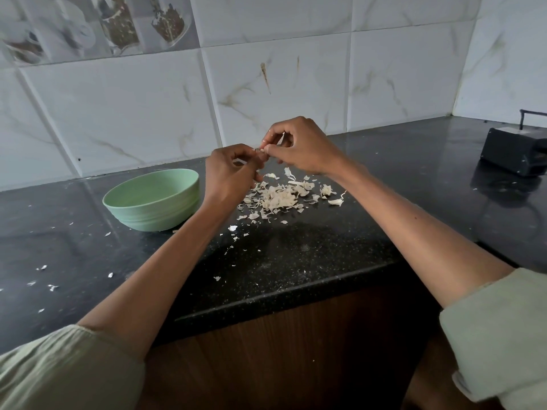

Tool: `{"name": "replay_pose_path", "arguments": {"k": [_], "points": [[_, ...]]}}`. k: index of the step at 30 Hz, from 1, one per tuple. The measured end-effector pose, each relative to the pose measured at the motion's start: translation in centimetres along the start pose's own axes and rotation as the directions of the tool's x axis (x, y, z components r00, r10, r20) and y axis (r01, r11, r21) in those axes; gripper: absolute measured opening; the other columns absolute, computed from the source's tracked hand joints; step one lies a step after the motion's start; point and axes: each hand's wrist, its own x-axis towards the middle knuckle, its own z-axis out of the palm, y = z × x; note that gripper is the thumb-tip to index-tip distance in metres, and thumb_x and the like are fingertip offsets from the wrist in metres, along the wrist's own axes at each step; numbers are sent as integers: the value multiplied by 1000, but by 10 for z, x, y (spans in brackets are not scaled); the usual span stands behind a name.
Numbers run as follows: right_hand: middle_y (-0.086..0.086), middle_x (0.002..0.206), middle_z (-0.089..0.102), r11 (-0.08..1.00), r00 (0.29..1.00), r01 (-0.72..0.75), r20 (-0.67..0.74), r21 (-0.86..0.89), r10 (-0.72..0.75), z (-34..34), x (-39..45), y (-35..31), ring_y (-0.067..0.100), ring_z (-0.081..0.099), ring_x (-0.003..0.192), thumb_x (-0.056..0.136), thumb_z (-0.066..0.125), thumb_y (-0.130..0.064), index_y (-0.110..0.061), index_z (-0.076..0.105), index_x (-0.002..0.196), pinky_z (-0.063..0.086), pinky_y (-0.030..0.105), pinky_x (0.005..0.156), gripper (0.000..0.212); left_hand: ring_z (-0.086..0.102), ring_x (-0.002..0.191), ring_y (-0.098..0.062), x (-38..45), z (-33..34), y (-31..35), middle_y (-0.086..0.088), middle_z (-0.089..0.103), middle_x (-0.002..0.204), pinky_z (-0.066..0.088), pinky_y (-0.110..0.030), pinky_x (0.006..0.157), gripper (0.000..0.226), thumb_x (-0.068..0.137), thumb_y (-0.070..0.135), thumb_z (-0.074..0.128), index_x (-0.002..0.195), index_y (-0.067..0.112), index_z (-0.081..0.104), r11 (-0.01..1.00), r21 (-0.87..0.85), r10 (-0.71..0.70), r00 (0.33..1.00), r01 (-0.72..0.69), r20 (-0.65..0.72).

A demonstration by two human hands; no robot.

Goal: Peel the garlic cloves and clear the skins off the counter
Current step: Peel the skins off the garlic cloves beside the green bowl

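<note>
Marble-patterned wall tiles (pixel 281 84) rise behind a black speckled counter (pixel 296 261). Both forearms reach forward from pale green sleeves (pixel 503 335), and the hands meet above the counter, in front of the tiles. The left hand (pixel 231 173) curls its fingers and pinches a small garlic clove (pixel 262 149), mostly hidden between the fingertips. The right hand (pixel 302 146), held slightly higher, also pinches at the clove with thumb and forefinger, the other fingers bent. A heap of garlic skins (pixel 281 198) lies just below the hands, with stray flakes scattered across the counter. A mint green bowl (pixel 154 199) stands near the left wrist. A black appliance (pixel 515 155) sits far right.
</note>
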Motion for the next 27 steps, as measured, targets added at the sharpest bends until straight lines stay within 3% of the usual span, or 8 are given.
{"name": "replay_pose_path", "arguments": {"k": [4, 7, 10, 15, 18, 20, 27], "points": [[2, 88, 79, 997, 1000, -13, 29, 71, 11, -4, 1, 3, 19, 76, 76, 93, 77, -17, -10, 81, 104, 64, 36, 72, 14, 71, 61, -13, -4, 1, 3, -13, 76, 84, 58, -32, 59, 12, 96, 20, 76, 94, 8, 77, 999, 30, 37, 999, -37, -22], [4, 89, 79, 994, 999, 4, 43, 107, -9, -6, 1, 3, 14, 72, 74, 91, 82, -21, -8, 81, 106, 61, 29, 68, 20, 73, 63, -18, -3, 1, 1, -13, 77, 87, 60, -40, 59, 11, 98, 17, 72, 97, 6, 74, 999, 27, 38, 999, -37, -22], [4, 89, 79, 995, 1000, 3, 10, 103, -4, -6, 2, 5, 8, 71, 71, 93, 80, -19, -7, 81, 105, 58, 22, 65, 17, 74, 64, -20, -2, 2, 0, -10, 78, 91, 57, -35, 54, 18, 104, 22, 67, 103, 6, 73, 999, 27, 46, 998, -47, 35], [3, 86, 79, 991, 999, -30, -33, 130, 34, -5, 3, 12, 6, 70, 70, 93, 79, -16, -7, 81, 100, 57, 23, 66, 12, 70, 65, -24, -1, 4, 5, -19, 75, 99, 48, -29, 50, 36, 114, 18, 40, 113, -4, 69, 986, -145, -68, 988, 89, 139], [-4, 84, 78, 992, 1000, 4, -12, 129, -3, -5, 3, 10, -2, 67, 70, 88, 85, -17, -9, 81, 98, 51, 15, 67, 13, 72, 65, -21, 1, 2, 4, -15, 75, 95, 50, -28, 54, 43, 114, 33, 46, 108, -2, 70, 960, -228, -124, 979, 159, 162], [-9, 83, 77, 993, 999, 33, 6, 113, -34, -5, 3, 9, -5, 66, 71, 85, 87, -15, -11, 82, 95, 47, 10, 68, 13, 71, 66, -18, 2, 1, 0, -10, 77, 93, 51, -28, 58, 35, 111, 32, 55, 104, 2, 71, 959, -236, -125, 980, 159, 153], [-2, 85, 78, 984, 1000, 24, -14, 178, -22, -5, 4, 11, 1, 67, 75, 83, 88, -15, -13, 82, 94, 50, 18, 72, 13, 71, 66, -12, 3, 1, -1, -9, 77, 95, 51, -25, 59, 20, 108, 22, 61, 102, 6, 71, 980, -179, -72, 991, 91, 111]]}}
